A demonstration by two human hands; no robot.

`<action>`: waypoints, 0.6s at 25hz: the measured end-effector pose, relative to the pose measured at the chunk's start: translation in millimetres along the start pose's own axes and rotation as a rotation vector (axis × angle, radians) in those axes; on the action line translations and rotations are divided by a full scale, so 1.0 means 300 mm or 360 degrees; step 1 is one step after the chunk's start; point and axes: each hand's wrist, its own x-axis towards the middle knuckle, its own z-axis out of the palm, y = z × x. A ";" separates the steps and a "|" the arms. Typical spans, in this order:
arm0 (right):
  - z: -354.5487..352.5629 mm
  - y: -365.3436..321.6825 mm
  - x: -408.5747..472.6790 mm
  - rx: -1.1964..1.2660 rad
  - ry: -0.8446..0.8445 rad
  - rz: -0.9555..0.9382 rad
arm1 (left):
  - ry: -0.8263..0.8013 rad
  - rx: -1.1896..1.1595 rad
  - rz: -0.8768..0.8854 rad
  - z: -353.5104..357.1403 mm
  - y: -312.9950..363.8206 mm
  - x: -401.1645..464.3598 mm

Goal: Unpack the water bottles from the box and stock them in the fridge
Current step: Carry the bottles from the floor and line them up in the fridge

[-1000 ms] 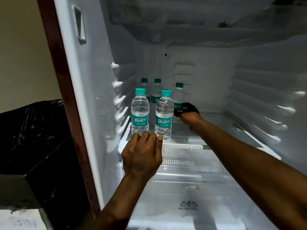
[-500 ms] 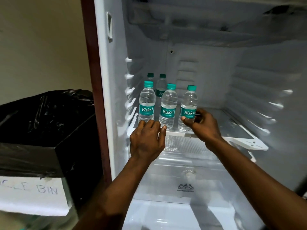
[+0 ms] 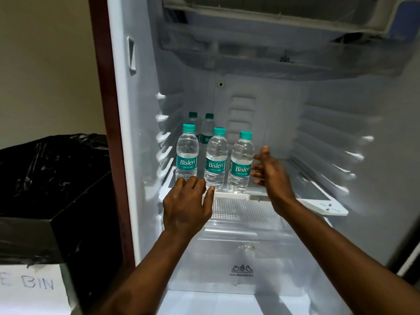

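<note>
Fridge (image 3: 141,155) open, five water bottles (image 3: 216,159) upright on its shelf (image 3: 318,196), three in front, two behind. Your right hand (image 3: 271,176) hovers beside the rightmost, fingers spread, holding nothing; your left hand (image 3: 187,206) rests loosely curled at the shelf edge. Next, probably back to the box, which isn't in view

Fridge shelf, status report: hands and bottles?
Both hands open: left hand at shelf edge, right hand beside rightmost bottle. Five Bisleri bottles upright. Shelf's right side free.
</note>
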 end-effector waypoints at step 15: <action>0.157 -0.168 0.614 -0.0973 -0.0790 -0.0345 | 0.0194 -0.0027 -0.0034 0.057 0.007 0.008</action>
